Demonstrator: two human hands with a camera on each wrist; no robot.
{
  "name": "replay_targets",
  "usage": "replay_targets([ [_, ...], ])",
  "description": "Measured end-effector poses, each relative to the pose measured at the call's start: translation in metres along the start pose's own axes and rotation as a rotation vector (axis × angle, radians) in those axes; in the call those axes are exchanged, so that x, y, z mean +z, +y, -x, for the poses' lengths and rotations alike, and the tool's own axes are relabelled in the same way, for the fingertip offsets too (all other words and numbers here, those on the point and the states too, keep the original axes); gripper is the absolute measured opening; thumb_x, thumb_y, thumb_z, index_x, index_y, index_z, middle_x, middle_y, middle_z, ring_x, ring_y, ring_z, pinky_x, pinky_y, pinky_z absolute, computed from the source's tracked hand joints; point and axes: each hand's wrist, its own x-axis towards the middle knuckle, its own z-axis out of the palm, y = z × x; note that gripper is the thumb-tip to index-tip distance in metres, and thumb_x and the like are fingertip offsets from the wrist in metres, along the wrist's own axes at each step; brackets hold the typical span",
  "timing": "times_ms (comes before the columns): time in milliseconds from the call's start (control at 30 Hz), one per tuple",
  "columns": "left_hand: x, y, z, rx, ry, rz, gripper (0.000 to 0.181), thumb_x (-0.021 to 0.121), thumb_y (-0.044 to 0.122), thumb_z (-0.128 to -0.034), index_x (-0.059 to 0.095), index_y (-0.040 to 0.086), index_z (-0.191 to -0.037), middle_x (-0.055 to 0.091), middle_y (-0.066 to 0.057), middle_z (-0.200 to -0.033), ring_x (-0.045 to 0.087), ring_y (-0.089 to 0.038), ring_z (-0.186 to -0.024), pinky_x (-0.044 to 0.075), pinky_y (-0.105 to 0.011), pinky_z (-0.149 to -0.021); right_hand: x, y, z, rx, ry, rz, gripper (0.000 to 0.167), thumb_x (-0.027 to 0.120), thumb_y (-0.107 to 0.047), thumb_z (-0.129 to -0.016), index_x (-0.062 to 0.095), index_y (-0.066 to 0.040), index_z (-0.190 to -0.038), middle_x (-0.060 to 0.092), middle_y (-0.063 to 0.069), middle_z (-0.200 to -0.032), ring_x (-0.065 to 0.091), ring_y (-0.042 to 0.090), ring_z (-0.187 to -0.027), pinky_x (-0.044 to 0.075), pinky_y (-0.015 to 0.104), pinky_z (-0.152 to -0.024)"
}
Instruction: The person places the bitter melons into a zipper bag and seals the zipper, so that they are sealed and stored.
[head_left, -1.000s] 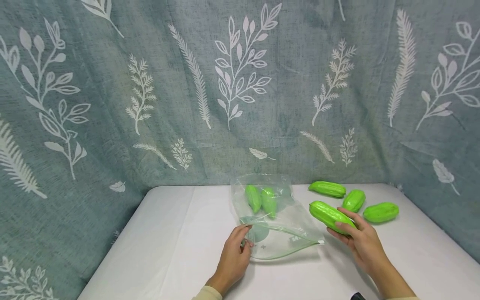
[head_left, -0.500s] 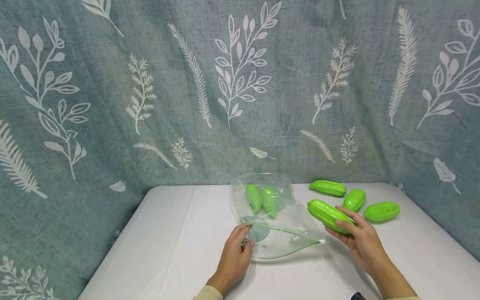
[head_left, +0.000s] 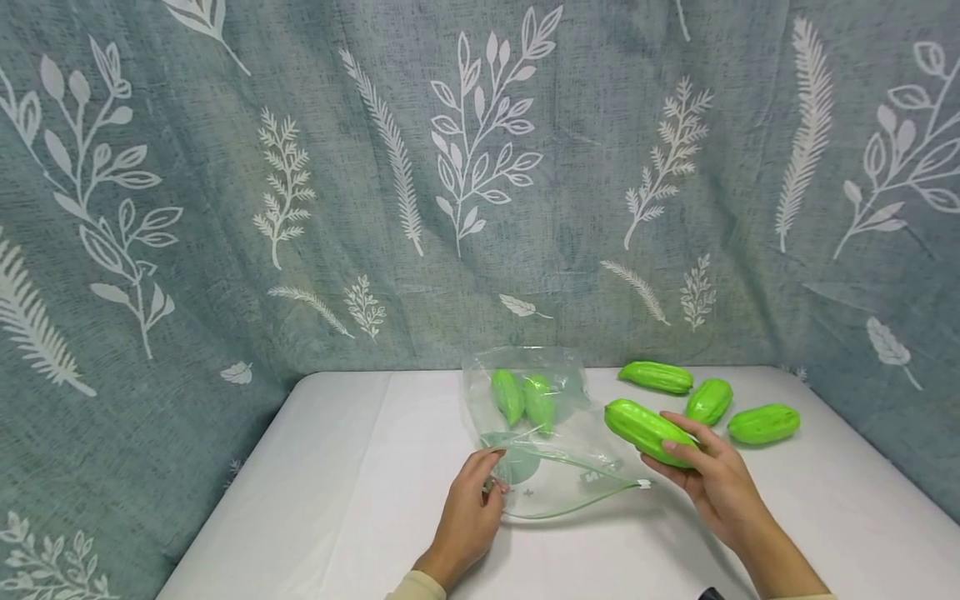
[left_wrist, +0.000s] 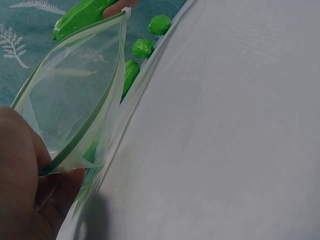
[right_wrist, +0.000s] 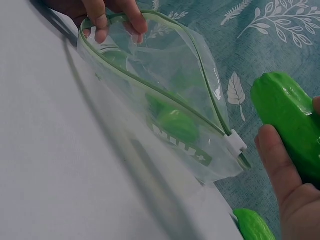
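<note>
A clear zip bag with a green-edged mouth lies mid-table, its mouth spread toward me. My left hand pinches the left corner of that mouth, as the left wrist view also shows. Inside, toward the bag's far end, are two green ribbed gourds. My right hand grips another green gourd between thumb and fingers, raised above the table to the right of the bag. In the right wrist view this gourd stays apart from the white slider at the mouth's right corner.
Three more green gourds lie at the table's back right: one at the rear, one behind my right hand and one farther right. A small dark object shows at the front edge. Patterned cloth hangs behind the white table.
My right hand has moved slightly left with the gourd, bringing it closer to the bag. The left hand keeps its hold on the bag's corner, and the other gourds lie where they were.
</note>
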Motion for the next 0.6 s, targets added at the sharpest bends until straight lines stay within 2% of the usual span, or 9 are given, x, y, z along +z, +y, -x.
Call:
replay_targets([
  [133, 0.0002, 0.0000, 0.0004, -0.005, -0.002, 0.003, 0.045, 0.055, -0.007, -0.0898, 0.058, 0.000, -0.134, 0.053, -0.004, -0.136, 0.057, -0.017, -0.112, 0.053, -0.021, -0.076, 0.0040, 0.0002, 0.0006, 0.005, -0.008, 0.009, 0.039, 0.054, -0.002, -0.101, 0.055, -0.016, -0.137, 0.023, 0.021, -0.139, 0.064, 0.021, -0.111, 0.050, 0.041, -0.097],
  [367, 0.0005, -0.0001, 0.0006, -0.007, -0.007, 0.008, 0.046, 0.055, -0.007, -0.0896, 0.057, 0.000, -0.135, 0.053, -0.004, -0.136, 0.060, -0.016, -0.103, 0.053, -0.021, -0.075, 0.0085, -0.0005, 0.0016, 0.006, -0.029, 0.027, 0.042, 0.053, -0.002, -0.102, 0.051, -0.013, -0.141, 0.026, 0.019, -0.140, 0.062, 0.020, -0.114, 0.049, 0.041, -0.098],
  [600, 0.0014, -0.0004, -0.0001, -0.014, -0.011, 0.003, 0.045, 0.056, -0.005, -0.0904, 0.058, 0.001, -0.135, 0.053, -0.004, -0.137, 0.058, -0.018, -0.111, 0.053, -0.021, -0.076, 0.0106, -0.0009, 0.0023, -0.003, -0.056, 0.040, 0.041, 0.052, -0.002, -0.102, 0.051, -0.013, -0.142, 0.036, 0.015, -0.136, 0.062, 0.021, -0.114, 0.049, 0.042, -0.098],
])
